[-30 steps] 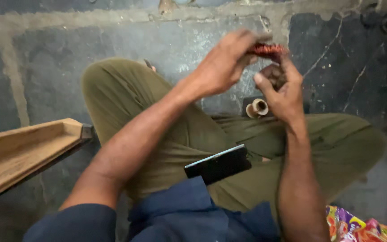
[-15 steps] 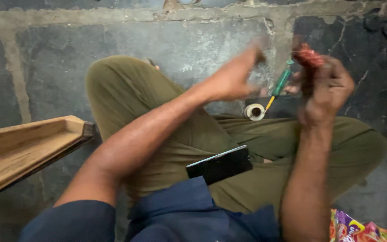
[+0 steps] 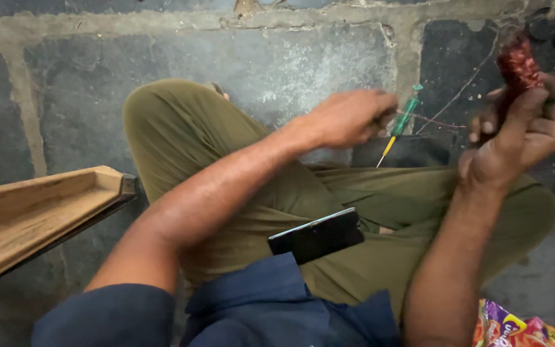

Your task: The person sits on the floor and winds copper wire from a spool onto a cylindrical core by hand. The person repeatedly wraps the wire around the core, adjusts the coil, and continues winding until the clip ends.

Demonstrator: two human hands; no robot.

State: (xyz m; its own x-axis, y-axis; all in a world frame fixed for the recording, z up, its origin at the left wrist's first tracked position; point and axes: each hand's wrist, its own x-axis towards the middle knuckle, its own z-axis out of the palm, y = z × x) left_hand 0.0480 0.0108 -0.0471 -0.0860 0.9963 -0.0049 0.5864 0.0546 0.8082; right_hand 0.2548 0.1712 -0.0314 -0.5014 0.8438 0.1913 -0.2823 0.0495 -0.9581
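Clasped in the right hand (image 3: 521, 138), fingers closed around it, a reddish copper wire coil (image 3: 516, 61) is held up above the right knee. A green-handled screwdriver (image 3: 398, 125) is pinched shut in the left hand (image 3: 348, 119), over the stone floor (image 3: 290, 64). A thin strand (image 3: 438, 121) runs between them; it is best kept taut and drawn gently. The coil looks frayed and tightly wound.

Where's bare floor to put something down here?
The stone floor is bare beyond the knee, and between the knee and the wooden frame. It is crowded on the right: left hand with screwdriver, right hand gripping the red coil, loose wires.
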